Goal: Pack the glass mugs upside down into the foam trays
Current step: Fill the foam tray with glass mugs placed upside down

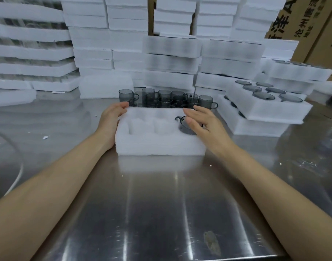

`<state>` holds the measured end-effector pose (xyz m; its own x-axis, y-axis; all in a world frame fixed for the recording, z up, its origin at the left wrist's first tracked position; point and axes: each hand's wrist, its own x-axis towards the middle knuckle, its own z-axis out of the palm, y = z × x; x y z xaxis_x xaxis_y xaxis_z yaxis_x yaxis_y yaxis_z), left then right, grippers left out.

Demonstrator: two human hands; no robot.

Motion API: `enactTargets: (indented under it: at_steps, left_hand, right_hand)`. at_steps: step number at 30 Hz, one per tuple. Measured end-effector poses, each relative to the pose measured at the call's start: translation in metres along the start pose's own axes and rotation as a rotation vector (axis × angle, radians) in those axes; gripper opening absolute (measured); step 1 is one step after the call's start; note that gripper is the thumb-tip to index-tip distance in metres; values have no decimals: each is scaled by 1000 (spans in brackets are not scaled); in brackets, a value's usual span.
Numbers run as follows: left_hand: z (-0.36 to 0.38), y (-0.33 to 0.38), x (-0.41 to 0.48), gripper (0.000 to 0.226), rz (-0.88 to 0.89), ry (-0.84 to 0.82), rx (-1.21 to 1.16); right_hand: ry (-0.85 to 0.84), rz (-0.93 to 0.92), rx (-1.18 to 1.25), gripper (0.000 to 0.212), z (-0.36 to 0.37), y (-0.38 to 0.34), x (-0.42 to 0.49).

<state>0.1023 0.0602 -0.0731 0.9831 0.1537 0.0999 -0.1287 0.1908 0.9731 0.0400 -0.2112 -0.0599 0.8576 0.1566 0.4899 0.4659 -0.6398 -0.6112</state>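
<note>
A white foam tray [157,146] sits on the steel tabletop [161,204] with its long side running left to right. In the right-hand pocket of its near row stands one smoky glass mug [185,129], upside down: base up, mouth down in the foam, its axis upright and its handle turned to the left and a little away from the person.

The right hand [206,123] hovers over that mug, its fingers [191,112] stretched out and relaxed towards the tray's far edge, grasping nothing. The thumb lies across the mug's base, so the mug sits under the palm; whether skin meets glass cannot be told. The left hand [112,119] lies flat along the tray's left wall, fingers released and resting at the far left corner.

Just behind the tray a cluster of loose mugs [167,99] stands upright. To the right are filled trays [264,108] showing round mug bases, and foam stacks [108,44] rise behind
</note>
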Motion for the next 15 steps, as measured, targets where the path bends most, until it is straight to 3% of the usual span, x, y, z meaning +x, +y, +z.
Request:
enactTargets:
  at_steps: [9,15]
  left_hand:
    - [6,2,-4,27,72,54,97]
    - [9,2,-5,27,73,79,116]
  right_hand:
    - [-256,121,52,40,-10,0,6]
    - [-309,121,106,47,-15,-2,6]
